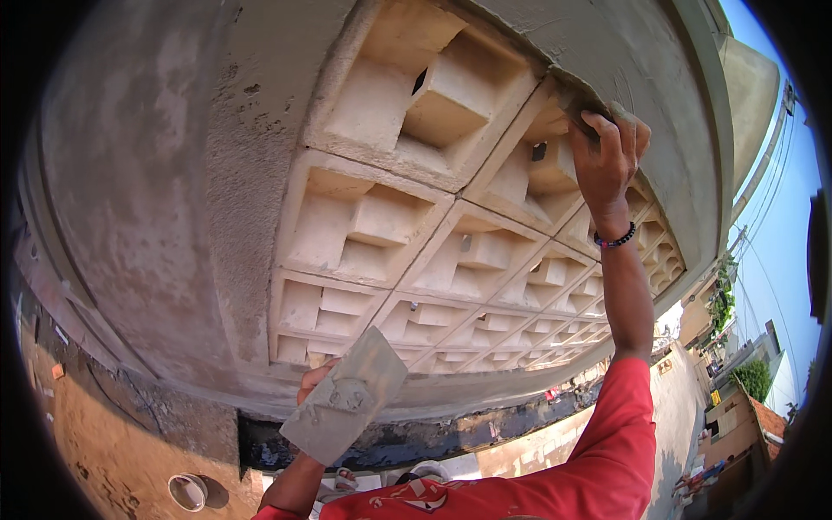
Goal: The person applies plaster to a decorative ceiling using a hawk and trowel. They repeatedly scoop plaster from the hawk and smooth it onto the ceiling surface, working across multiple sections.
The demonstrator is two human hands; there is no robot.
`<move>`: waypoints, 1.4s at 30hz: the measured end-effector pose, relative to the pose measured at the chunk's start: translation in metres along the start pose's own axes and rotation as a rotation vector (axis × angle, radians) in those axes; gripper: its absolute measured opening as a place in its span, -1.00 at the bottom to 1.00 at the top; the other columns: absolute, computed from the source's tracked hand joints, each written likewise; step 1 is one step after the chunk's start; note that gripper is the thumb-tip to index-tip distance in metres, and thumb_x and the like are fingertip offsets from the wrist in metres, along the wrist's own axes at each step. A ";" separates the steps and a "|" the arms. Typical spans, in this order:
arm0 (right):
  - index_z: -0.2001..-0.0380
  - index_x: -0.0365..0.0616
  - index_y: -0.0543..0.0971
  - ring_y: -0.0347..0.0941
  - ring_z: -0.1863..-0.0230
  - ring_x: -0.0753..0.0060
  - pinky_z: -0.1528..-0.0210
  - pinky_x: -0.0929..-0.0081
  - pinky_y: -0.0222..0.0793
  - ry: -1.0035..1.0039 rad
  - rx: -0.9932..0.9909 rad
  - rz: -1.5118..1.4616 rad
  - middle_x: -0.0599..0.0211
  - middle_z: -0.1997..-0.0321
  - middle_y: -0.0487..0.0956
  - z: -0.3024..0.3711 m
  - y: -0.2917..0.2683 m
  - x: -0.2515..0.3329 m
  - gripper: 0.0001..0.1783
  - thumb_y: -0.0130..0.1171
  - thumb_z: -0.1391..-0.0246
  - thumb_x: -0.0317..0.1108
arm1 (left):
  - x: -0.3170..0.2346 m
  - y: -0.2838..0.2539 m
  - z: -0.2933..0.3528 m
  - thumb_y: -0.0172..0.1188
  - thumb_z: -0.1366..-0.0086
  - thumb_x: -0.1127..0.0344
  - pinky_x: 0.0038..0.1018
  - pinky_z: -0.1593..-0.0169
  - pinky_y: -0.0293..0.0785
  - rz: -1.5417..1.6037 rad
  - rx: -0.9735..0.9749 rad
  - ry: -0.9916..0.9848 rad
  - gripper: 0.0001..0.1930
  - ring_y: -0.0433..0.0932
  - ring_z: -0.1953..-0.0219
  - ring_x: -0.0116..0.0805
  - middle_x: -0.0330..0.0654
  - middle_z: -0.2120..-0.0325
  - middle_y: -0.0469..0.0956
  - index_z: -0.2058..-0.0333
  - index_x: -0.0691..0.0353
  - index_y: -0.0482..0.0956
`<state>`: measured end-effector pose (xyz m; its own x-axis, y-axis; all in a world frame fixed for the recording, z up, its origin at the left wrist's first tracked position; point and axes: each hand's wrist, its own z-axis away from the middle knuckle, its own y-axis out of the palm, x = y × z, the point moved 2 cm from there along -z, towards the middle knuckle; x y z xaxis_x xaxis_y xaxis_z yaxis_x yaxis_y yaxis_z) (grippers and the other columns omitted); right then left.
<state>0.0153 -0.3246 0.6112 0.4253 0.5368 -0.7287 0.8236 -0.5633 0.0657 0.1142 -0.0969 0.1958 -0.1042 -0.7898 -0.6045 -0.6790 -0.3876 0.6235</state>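
Observation:
My left hand [312, 381], low in the middle, grips a flat rectangular mortar board [347, 403] from behind; most of its fingers are hidden. A small dab of wet mortar lies on the board's grey face. My right arm reaches up to the right, a beaded bracelet at the wrist. There, my right hand [609, 156] is closed on a mortar-smeared, grey-brown flat piece [579, 100], whose kind I cannot make out. It touches the upper edge of the pale ventilation blocks [373, 217], where they meet the fresh grey plaster [641, 78].
A plastered wall [139, 173] rises on the left. Below the blocks runs a dark, wet-looking trench [451, 442]. A white bucket [188, 491] stands on sandy ground at lower left. Houses, a pole [763, 156] and wires are far right.

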 end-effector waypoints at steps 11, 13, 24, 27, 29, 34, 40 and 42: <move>0.36 0.01 0.55 0.38 0.14 0.18 0.06 0.28 0.26 0.079 0.017 0.097 0.33 0.20 0.53 0.041 -0.027 -0.021 -0.63 0.47 0.33 -0.43 | 0.005 -0.006 -0.001 0.31 -0.11 0.40 -0.40 0.09 0.50 0.104 0.026 -0.086 -0.58 0.51 0.12 -0.28 0.04 0.12 0.47 0.10 0.29 0.34; 0.36 0.00 0.54 0.38 0.14 0.17 0.06 0.28 0.26 0.084 -0.021 0.075 0.31 0.20 0.53 0.051 -0.035 -0.021 -0.61 0.47 0.33 -0.44 | -0.018 0.002 -0.004 0.31 -0.11 0.38 -0.39 0.09 0.50 0.112 -0.016 -0.046 -0.59 0.51 0.13 -0.29 0.04 0.12 0.46 0.11 0.29 0.35; 0.34 0.01 0.55 0.35 0.12 0.19 0.06 0.28 0.22 0.027 0.025 -0.091 0.34 0.15 0.52 0.013 -0.004 0.019 -0.62 0.44 0.33 -0.43 | -0.012 -0.003 -0.001 0.30 -0.14 0.34 -0.38 0.07 0.49 0.136 0.009 -0.020 -0.61 0.49 0.11 -0.29 0.04 0.07 0.44 0.11 0.26 0.34; 0.34 0.01 0.55 0.35 0.12 0.18 0.05 0.27 0.22 0.034 0.047 -0.082 0.34 0.16 0.51 0.011 -0.002 0.017 -0.63 0.43 0.32 -0.43 | -0.019 -0.001 0.003 0.29 -0.15 0.34 -0.38 0.07 0.49 0.127 -0.025 -0.033 -0.62 0.49 0.11 -0.29 0.04 0.07 0.43 0.11 0.27 0.34; 0.33 0.00 0.55 0.35 0.13 0.18 0.06 0.27 0.22 0.049 0.046 -0.066 0.34 0.17 0.51 0.009 -0.005 0.013 -0.63 0.42 0.32 -0.43 | -0.021 -0.002 -0.001 0.28 -0.16 0.33 -0.38 0.07 0.50 0.085 0.035 0.035 -0.62 0.49 0.11 -0.29 0.05 0.07 0.43 0.11 0.28 0.34; 0.32 -0.01 0.55 0.36 0.13 0.17 0.06 0.27 0.23 0.065 0.048 -0.037 0.33 0.18 0.52 0.006 -0.005 0.004 -0.61 0.43 0.33 -0.43 | -0.008 -0.006 0.001 0.25 -0.19 0.35 -0.40 0.09 0.51 0.178 -0.004 -0.048 -0.64 0.50 0.14 -0.31 0.04 0.08 0.44 0.10 0.29 0.34; 0.33 -0.01 0.55 0.37 0.14 0.18 0.07 0.29 0.25 0.084 0.051 0.015 0.32 0.20 0.52 0.013 -0.016 -0.009 -0.61 0.45 0.34 -0.43 | -0.029 0.013 -0.002 0.26 -0.18 0.37 -0.43 0.13 0.52 0.130 -0.051 -0.126 -0.63 0.51 0.16 -0.38 -0.01 0.10 0.46 0.10 0.31 0.34; 0.33 -0.01 0.55 0.38 0.14 0.17 0.07 0.29 0.26 0.087 0.058 0.034 0.32 0.20 0.52 0.018 -0.020 -0.015 -0.61 0.45 0.34 -0.43 | -0.029 0.016 -0.003 0.26 -0.17 0.36 -0.44 0.13 0.53 0.115 -0.033 -0.110 -0.62 0.51 0.16 -0.38 -0.02 0.10 0.46 0.09 0.31 0.33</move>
<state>-0.0142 -0.3327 0.6083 0.4859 0.5677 -0.6646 0.7861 -0.6162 0.0484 0.1082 -0.0816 0.2248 -0.2605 -0.7737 -0.5776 -0.6340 -0.3141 0.7067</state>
